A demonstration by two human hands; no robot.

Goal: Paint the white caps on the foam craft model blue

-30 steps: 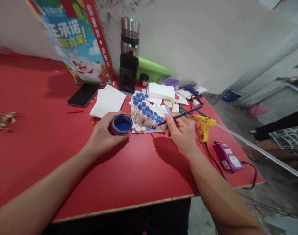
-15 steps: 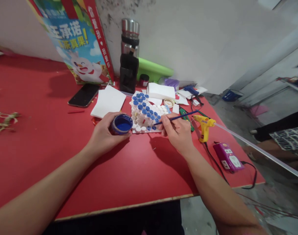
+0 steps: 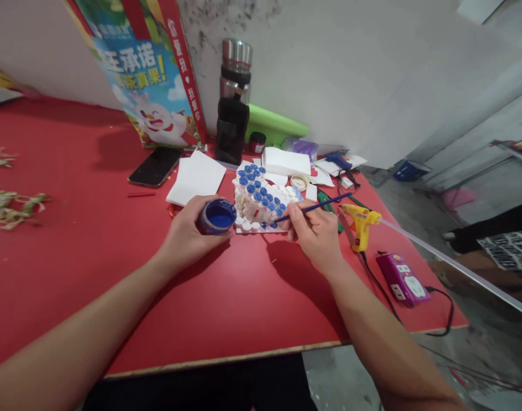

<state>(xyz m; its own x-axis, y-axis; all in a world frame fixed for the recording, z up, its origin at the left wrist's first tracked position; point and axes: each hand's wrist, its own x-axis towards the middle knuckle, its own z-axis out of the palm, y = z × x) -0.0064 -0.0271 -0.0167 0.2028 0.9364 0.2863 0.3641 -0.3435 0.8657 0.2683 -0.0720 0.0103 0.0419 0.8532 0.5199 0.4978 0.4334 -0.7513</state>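
Observation:
My left hand [image 3: 191, 228] is wrapped round a small jar of blue paint [image 3: 219, 217], open at the top and held just above the table. In my right hand [image 3: 314, 231] is a thin dark blue paintbrush [image 3: 325, 203], its tip down at the low front edge of a white model [image 3: 253, 214]. Rows of small round pieces cover the model; several are blue on top, others plain white, and a few at its right side look pale blue. My right fingers hide the model's front right corner.
A yellow glue gun [image 3: 360, 225] with a long clear glue stick and a purple power box [image 3: 403, 278] lie to the right, cords trailing. Behind stand a flask [image 3: 234, 97] and a printed bag [image 3: 153, 85]. A phone [image 3: 155, 166] and white sheets [image 3: 196, 178] lie left. A person's legs [image 3: 475, 228] show at right.
The whole view has shifted slightly, so things appear a little further right. The brush tip stays at the model's front edge, and both hands keep their hold.

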